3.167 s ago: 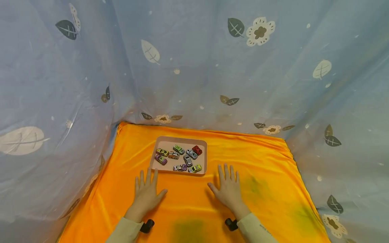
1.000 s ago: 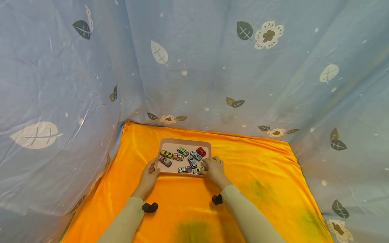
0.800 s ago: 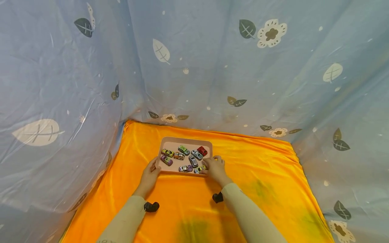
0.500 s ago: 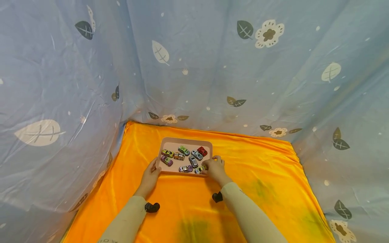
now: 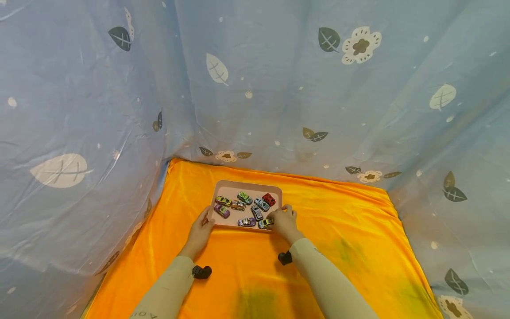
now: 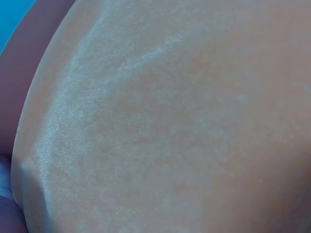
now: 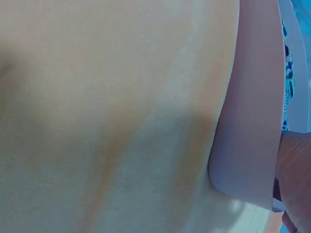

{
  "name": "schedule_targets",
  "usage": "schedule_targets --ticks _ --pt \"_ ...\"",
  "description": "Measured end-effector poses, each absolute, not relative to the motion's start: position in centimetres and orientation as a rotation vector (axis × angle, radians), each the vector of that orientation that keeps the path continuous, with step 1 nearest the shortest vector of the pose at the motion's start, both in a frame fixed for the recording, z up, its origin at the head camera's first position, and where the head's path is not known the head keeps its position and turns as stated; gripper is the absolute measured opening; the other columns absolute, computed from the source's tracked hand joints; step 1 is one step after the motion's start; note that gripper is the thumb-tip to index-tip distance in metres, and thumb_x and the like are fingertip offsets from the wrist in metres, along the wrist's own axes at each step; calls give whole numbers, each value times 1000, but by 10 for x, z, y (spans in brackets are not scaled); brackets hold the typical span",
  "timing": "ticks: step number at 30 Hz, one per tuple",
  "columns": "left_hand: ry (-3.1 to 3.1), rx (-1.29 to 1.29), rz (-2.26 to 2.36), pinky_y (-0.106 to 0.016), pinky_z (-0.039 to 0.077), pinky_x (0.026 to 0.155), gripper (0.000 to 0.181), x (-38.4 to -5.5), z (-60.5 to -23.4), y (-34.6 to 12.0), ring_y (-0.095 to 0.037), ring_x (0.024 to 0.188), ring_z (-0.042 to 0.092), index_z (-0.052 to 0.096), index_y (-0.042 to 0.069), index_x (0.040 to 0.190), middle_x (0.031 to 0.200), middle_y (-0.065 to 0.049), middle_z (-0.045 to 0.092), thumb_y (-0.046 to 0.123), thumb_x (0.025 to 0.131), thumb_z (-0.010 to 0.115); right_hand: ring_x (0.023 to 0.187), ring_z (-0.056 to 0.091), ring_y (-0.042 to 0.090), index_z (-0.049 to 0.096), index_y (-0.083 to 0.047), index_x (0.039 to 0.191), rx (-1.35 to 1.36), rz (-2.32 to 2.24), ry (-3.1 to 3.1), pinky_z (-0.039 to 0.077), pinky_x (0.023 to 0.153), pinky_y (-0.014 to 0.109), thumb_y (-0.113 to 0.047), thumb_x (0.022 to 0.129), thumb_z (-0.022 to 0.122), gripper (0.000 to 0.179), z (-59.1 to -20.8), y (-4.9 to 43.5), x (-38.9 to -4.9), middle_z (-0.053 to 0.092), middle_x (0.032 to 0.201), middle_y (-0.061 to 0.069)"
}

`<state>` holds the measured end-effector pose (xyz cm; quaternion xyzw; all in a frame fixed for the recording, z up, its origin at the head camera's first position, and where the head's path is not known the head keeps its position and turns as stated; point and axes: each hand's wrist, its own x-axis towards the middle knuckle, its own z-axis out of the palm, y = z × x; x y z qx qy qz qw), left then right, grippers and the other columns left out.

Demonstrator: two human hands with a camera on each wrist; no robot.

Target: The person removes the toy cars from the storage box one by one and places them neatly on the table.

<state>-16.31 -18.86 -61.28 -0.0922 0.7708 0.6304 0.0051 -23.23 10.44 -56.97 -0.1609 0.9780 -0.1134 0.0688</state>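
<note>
In the head view, a pink tray holds several small toy cars. My left hand grips the tray's left front corner, thumb near the front rim. My right hand reaches over the right front corner and pinches a yellow-green toy car; its fingertips are partly hidden. Nearby lie a silver car, a purple-and-white car and a red car. In the right wrist view, the hand bends over the tray wall. The left wrist view shows mostly blurred cloth.
An orange cloth covers the surface beneath the tray. Blue curtains with leaf and flower prints stand behind and on both sides. At the tray's left are a yellow car and a purple car. Black wrist cameras sit on both wrists.
Both hands were spread in front of the tray; they have since come to its two front corners, left on the tray, right on the yellow-green car. Over the last second little has moved.
</note>
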Motion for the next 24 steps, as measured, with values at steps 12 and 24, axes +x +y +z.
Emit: schedule_targets --ticks 12,24 --pt "2428 -270 1937 -45 36 106 59 -167 -618 -191 -33 136 36 24 17 155 154 -18 29 22 103 50 113 45 36 75 -18 102 -558 -439 3021 32 89 53 -34 79 80 29 -569 118 -231 68 106 3" --pt "2402 -243 1975 -42 35 107 59 -166 -621 -191 -32 137 34 23 17 155 155 -17 27 20 103 50 92 58 26 66 -6 111 -262 -1055 2906 48 82 44 -26 89 72 31 -558 166 -231 64 102 8"
